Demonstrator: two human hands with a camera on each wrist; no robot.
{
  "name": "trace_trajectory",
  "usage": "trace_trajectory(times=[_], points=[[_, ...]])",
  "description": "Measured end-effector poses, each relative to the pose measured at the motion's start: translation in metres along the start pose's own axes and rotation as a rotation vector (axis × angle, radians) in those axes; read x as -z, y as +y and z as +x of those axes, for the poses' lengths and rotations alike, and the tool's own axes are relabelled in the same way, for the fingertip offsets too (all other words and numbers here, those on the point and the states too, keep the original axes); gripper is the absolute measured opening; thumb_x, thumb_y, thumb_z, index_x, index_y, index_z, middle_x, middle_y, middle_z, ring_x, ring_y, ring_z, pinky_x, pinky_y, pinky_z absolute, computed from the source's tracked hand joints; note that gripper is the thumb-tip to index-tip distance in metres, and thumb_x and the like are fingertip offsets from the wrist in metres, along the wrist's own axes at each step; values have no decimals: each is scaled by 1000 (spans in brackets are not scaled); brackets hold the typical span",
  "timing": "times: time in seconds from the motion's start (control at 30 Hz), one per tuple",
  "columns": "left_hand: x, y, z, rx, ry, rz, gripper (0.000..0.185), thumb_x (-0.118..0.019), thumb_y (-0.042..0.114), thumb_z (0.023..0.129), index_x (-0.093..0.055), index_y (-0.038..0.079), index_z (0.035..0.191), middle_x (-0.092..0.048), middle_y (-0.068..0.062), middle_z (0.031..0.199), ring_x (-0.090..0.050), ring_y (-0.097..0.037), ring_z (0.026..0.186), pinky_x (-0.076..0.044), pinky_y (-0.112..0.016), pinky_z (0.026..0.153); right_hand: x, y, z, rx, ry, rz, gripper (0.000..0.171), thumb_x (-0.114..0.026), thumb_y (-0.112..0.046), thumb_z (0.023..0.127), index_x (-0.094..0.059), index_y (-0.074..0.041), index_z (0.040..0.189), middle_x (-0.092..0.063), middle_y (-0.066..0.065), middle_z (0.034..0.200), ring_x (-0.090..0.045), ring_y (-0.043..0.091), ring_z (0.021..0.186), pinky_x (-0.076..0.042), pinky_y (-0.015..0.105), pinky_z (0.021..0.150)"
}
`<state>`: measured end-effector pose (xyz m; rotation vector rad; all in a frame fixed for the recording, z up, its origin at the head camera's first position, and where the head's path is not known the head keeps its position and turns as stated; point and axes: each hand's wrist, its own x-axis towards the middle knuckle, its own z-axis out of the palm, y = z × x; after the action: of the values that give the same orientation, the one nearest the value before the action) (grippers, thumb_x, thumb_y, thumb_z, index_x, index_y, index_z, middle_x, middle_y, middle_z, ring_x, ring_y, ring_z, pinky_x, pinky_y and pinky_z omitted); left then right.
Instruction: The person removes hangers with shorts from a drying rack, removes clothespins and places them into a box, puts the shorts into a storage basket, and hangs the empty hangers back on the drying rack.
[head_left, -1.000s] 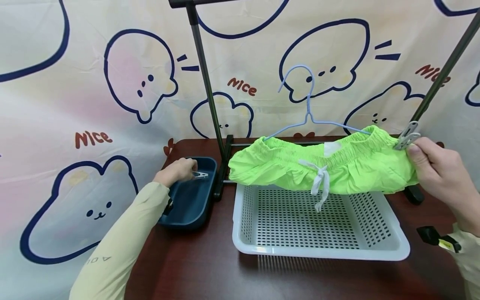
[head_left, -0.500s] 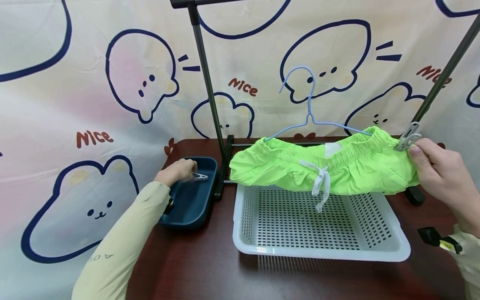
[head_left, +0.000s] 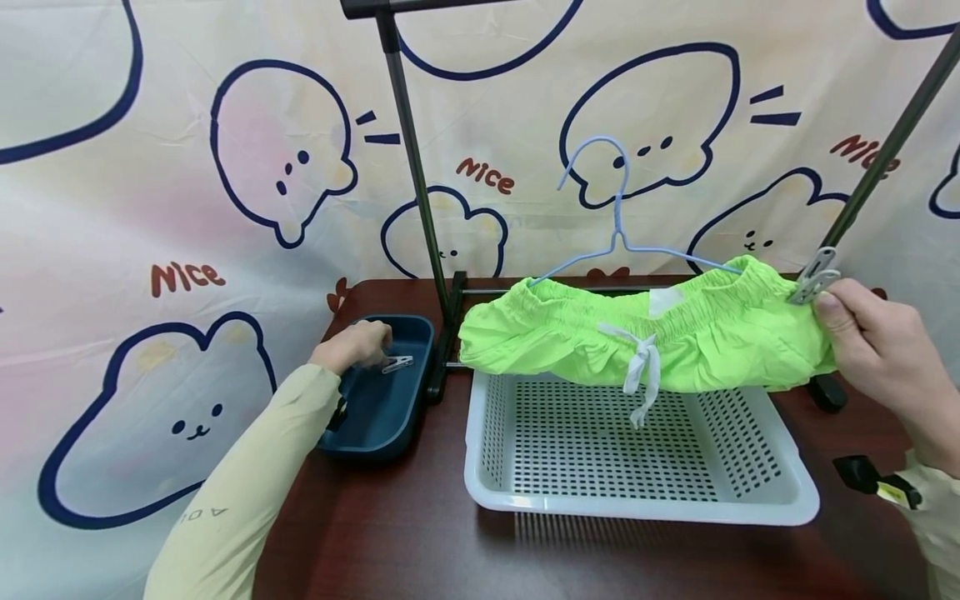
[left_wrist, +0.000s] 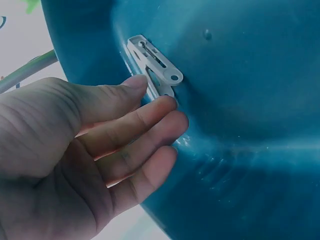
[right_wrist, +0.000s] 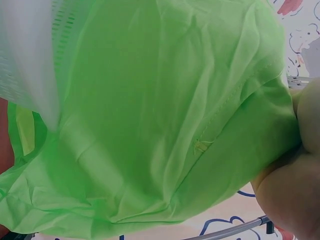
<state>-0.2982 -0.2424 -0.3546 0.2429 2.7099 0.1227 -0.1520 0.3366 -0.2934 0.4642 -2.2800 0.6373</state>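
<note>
Inside the dark blue bin [head_left: 375, 417], my left hand [head_left: 356, 345] has its thumb and index finger at one end of a grey clothespin [left_wrist: 155, 60], pinching it beside the bin wall. My right hand [head_left: 873, 342] grips the right side of neon green shorts [head_left: 645, 342], whose waist has a white drawstring. A second grey clothespin [head_left: 816, 275] sits on the waistband's right corner, against my right fingertips. A light blue hanger [head_left: 617, 221] goes into the waistband, its hook upward. In the right wrist view the shorts' fabric [right_wrist: 165, 110] hides most of my right fingers.
Under the shorts a white perforated basket [head_left: 637, 507] stands on the dark brown table [head_left: 420, 533]. A rack's dark left post [head_left: 416, 167] rises between bin and basket, its right post [head_left: 892, 133] behind my right hand. A cartoon-printed cloth [head_left: 285, 250] hangs at the back.
The left clothespin has dropped slightly and tilted within the bin, with small movements of my left hand. My right hand, the shorts and the hanger stay nearly still.
</note>
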Motion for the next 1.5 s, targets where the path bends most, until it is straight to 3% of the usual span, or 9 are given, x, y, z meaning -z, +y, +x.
trace_trajectory(times=[0.27, 0.5, 0.83, 1.13, 1.5], points=[[5, -1, -8, -39, 39, -14, 30, -62, 21, 97, -60, 4, 122, -63, -12, 103, -59, -22, 83, -50, -35, 73, -1, 1, 0, 8, 9, 7, 21, -46, -7, 103, -54, 3, 87, -34, -13, 69, -29, -11, 59, -24, 14, 50], [10, 1, -15, -86, 152, -49, 20, -60, 21, 98, -64, 6, 111, -65, -12, 101, -58, -23, 81, -49, -37, 73, -1, 0, 0, 9, 10, 9, 22, -46, -7, 103, -54, 4, 86, -34, -13, 70, -29, -11, 58, -24, 14, 50], [18, 12, -24, -117, 221, -82, 24, -59, 20, 99, -63, 5, 117, -66, -14, 107, -59, -24, 85, -51, -39, 77, 0, 1, 0, 2, 5, 10, 22, -45, -8, 103, -55, 4, 87, -35, -13, 71, -30, -11, 59, -26, 15, 49], [26, 23, -32, -125, 262, -147, 24, -55, 26, 101, -63, 9, 116, -68, -8, 94, -61, -20, 77, -49, -36, 72, 0, 2, 1, 30, 19, 9, 22, -48, -8, 102, -54, 4, 85, -34, -13, 69, -28, -13, 58, -24, 12, 50], [35, 36, -38, -154, 317, -194, 27, -53, 30, 102, -63, 10, 116, -69, -10, 101, -66, -21, 84, -54, -40, 78, -1, 1, 2, 23, 8, 13, 21, -47, -7, 103, -54, 5, 87, -35, -12, 70, -29, -12, 59, -26, 14, 49]])
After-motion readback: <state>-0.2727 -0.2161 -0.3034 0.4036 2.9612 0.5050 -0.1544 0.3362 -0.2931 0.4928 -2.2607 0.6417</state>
